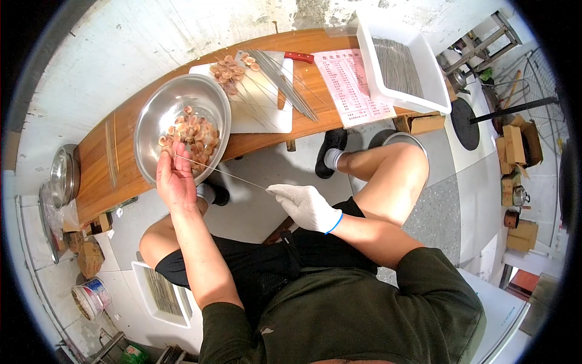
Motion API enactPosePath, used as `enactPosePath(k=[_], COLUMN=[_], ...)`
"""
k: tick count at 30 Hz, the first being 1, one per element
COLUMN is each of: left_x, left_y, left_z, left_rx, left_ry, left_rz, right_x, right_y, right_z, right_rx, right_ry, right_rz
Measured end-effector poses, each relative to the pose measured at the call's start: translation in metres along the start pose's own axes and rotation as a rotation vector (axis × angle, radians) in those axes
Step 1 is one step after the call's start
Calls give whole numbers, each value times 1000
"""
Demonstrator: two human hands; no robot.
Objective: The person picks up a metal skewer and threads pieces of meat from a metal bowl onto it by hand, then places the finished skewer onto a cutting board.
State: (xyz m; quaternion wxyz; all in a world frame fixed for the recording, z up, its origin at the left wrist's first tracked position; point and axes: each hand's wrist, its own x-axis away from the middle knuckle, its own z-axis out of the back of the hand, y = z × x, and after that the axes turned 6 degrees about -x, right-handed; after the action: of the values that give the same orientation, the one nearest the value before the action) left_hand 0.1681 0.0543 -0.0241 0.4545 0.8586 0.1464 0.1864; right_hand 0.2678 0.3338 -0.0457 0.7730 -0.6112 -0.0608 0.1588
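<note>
A thin metal skewer (227,173) runs between my two hands. My right hand (305,206), in a white knitted glove with a blue cuff edge, is closed round its right end. Over the front rim of a steel bowl (148,124), my bare left hand (176,176) is at the skewer's other end, its fingertips pinched near it; what lies between them is too small to make out. Pieces of pinkish-brown meat (197,136) lie in the bowl. Behind it, a white cutting board (276,121) bears skewers (285,88) and threaded meat (227,71).
A red-handled knife (299,57) lies at the board's back edge. Right of it are a pink printed sheet (354,88) and a white bin (433,91) of skewers. Metal bowls (63,170) stand at the left end; a white basket (145,285) is on the floor.
</note>
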Motion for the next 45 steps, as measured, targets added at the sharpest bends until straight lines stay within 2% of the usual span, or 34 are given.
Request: enactPosePath(k=[13,16,19,31,34,45], left_x=[-1,-1,-1,-6,-6,-4], left_y=[-3,-1,-1,-1,-2,-4], left_z=[-4,-3,-3,2,0,1], left_rx=[-71,-66,-50,-43,-50,-113], left_ry=[33,33,32,3,17,-6], left_rz=[-12,0,12,0,-8,-54], right_x=[1,0,-2,-3,-3,0], right_y=[-7,0,-2,0,-5,-6], right_z=[1,2,6,7,8,5], right_rx=[-140,-45,-87,-61,-83,-104], right_ry=[-44,-31,-36,-38,-62,-35], right_rz=[-89,-26,-76,-51,-123,-113])
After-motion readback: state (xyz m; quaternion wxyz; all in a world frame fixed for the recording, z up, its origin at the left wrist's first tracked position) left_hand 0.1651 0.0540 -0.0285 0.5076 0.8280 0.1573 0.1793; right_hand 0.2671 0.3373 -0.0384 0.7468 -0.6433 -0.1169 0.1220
